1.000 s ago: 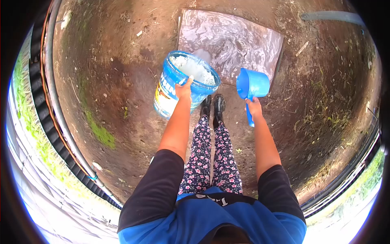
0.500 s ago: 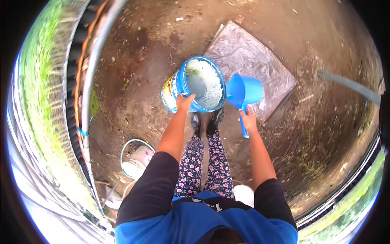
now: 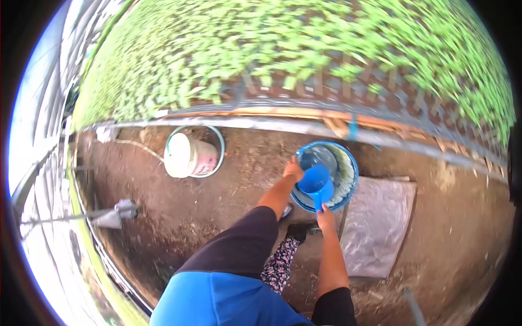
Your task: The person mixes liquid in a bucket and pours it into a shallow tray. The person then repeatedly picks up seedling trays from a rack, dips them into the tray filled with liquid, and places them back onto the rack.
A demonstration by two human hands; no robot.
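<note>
My left hand [image 3: 293, 169] grips the left rim of a blue bucket [image 3: 354, 173], its fingers closed over the edge. Cloudy liquid and a pale crust on the inner wall show inside the bucket. In my right hand [image 3: 325, 218] is the handle of a blue dipper [image 3: 317, 182]. The dipper's cup overlaps the bucket's mouth in this view, at its near left part. Both my arms reach forward, the right one from below the bucket.
Rows of green seedlings [image 3: 261, 49] in trays fill a raised bed behind a grey pipe rail [image 3: 261, 124]. A whitish pail [image 3: 190, 156] lies near a teal hoop at left. A flat silvery-brown sheet [image 3: 378, 228] rests on the soil, right of the bucket.
My view and body have turned left toward the seedling bed. The dipper has moved from beside the bucket to over its mouth. The left hand still holds the rim.
</note>
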